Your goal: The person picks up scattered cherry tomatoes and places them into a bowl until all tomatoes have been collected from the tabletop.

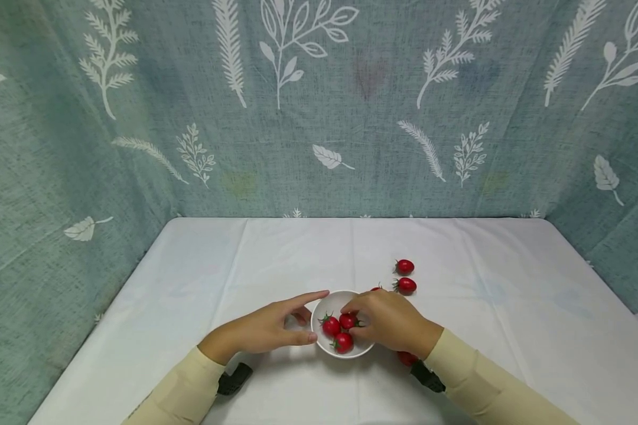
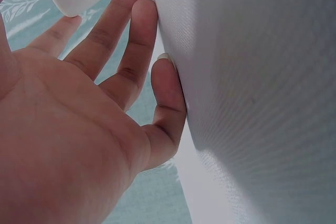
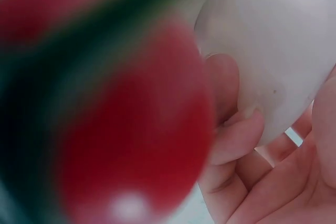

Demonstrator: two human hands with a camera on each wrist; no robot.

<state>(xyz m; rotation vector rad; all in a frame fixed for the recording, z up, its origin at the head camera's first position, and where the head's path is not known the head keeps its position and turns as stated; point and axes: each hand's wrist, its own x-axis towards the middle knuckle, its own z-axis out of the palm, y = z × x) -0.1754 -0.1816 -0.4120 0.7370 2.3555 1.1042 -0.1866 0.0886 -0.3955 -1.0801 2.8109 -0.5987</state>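
the white bowl point(image 1: 319, 339) sits near the front middle of the worktop point(image 1: 510, 307), holding three cherry tomatoes point(image 1: 342, 342). the right hand point(image 1: 390, 321) reaches in from 3 o'clock, fingertips pinching the middle tomato point(image 1: 348, 320); best to let it go low so it doesn't bounce out. the left hand point(image 1: 268, 327), fingers straight and relaxed, steadies the rim at 9 o'clock. more loose tomatoes point(image 1: 404, 267) lie at 1 o'clock, another point(image 1: 407, 358) under the right wrist.
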